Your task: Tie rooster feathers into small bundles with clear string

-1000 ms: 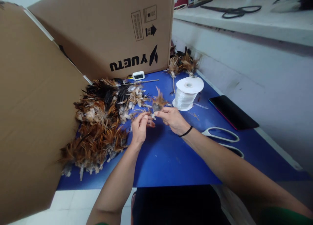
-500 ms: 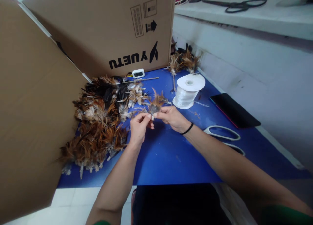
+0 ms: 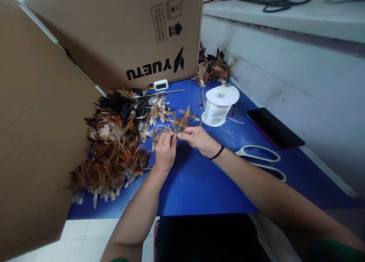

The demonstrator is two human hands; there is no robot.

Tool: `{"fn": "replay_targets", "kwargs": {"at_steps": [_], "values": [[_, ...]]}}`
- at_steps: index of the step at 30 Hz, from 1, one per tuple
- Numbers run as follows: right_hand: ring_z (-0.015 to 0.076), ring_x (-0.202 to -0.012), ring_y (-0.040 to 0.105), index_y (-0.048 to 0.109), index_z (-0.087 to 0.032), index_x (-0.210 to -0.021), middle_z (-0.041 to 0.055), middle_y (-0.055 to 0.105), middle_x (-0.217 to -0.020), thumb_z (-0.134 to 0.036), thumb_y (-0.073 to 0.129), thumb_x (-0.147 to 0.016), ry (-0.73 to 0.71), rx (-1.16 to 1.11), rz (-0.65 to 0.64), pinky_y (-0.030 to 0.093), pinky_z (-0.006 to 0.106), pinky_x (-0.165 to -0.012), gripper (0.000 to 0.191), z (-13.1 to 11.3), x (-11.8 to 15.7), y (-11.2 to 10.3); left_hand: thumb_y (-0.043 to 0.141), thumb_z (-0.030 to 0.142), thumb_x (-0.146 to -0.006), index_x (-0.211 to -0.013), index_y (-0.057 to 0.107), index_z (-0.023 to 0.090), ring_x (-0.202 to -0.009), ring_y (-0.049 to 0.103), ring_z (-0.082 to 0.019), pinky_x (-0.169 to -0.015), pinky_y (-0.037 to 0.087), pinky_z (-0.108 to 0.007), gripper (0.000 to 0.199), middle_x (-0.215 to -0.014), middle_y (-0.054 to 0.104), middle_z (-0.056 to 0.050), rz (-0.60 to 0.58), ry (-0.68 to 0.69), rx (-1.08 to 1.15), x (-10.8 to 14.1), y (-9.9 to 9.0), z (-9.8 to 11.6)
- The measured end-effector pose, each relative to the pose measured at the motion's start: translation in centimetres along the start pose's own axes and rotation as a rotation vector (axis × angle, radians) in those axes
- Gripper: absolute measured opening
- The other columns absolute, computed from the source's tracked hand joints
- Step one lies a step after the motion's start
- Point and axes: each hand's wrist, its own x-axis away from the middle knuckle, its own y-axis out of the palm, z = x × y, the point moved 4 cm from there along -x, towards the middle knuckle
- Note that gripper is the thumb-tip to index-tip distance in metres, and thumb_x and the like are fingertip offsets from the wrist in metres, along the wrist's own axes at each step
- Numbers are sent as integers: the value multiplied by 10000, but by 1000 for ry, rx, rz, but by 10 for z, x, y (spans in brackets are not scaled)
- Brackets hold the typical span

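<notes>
My right hand (image 3: 199, 140), with a black band at the wrist, pinches a small brown and grey feather bunch (image 3: 180, 124) by its base. My left hand (image 3: 165, 150) touches the same base, its fingers pressed together; what they grip, if anything, is too small to make out. Large piles of brown, black and whitish feathers (image 3: 114, 155) lie to the left on the blue table (image 3: 199, 193). Behind my right hand stands a white spool of ribbon (image 3: 218, 106).
White-handled scissors (image 3: 258, 153) lie partly under my right forearm, near a black phone (image 3: 275, 128). Cardboard (image 3: 108, 34) walls the back and left. A small white digital display (image 3: 161, 85), a thin stick (image 3: 171, 91) and more feathers (image 3: 221, 70) sit at the back. Dark scissors (image 3: 281, 4) rest on a ledge.
My left hand has turned, its back now more toward the camera and its fingers curled closer together. My right hand keeps its pinch on the feather bunch, almost in place.
</notes>
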Motion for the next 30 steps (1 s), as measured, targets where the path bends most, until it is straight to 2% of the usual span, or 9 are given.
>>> {"fn": "replay_targets", "kwargs": {"at_steps": [3, 8, 14, 18, 26, 30], "values": [[26, -395, 219, 498, -173, -524, -108, 301, -405, -399, 698, -616, 52, -24, 29, 134, 222, -403, 316, 2, 2, 1, 482, 188, -915, -879, 611, 151, -706, 620, -133, -707, 485, -253, 139, -692, 623, -30, -4, 92, -70, 0, 3, 0], [24, -357, 195, 539, -169, -562, -107, 319, -387, -314, 669, -625, 118, -87, 42, 84, 221, -370, 205, 3, 3, -1, 485, 176, -912, -891, 627, 147, -704, 629, -136, -720, 500, -259, 146, -691, 639, -36, -5, 168, -73, 0, 4, 2], [19, -338, 200, 557, -162, -555, -109, 308, -352, -234, 632, -624, 166, -81, -51, 109, 192, -345, 125, 1, 1, -8, 520, 165, -894, -907, 642, 156, -670, 621, -114, -708, 515, -247, 123, -729, 656, -33, -80, 224, 17, -2, 1, 4], [17, -330, 200, 607, -152, -610, -105, 346, -353, -185, 611, -614, 227, -57, -137, 119, 178, -330, 34, 2, -2, -12, 550, 190, -881, -899, 656, 170, -723, 626, -113, -711, 523, -236, 110, -796, 655, -45, -125, 258, 42, -2, 0, 3], [15, -340, 198, 581, -157, -598, -109, 333, -366, -158, 611, -616, 276, -87, -234, 127, 164, -328, 35, 7, -3, -14, 570, 171, -866, -901, 656, 164, -692, 634, -90, -672, 555, -229, 93, -939, 657, -63, -129, 205, 177, 0, 3, 2], [13, -346, 203, 575, -155, -597, -108, 348, -369, -183, 649, -615, 286, -105, -244, 134, 160, -332, 81, 8, -2, -14, 555, 174, -874, -912, 645, 160, -608, 616, -68, -585, 548, -208, 99, -955, 666, -68, -141, 75, 310, 1, 7, -1]]}}
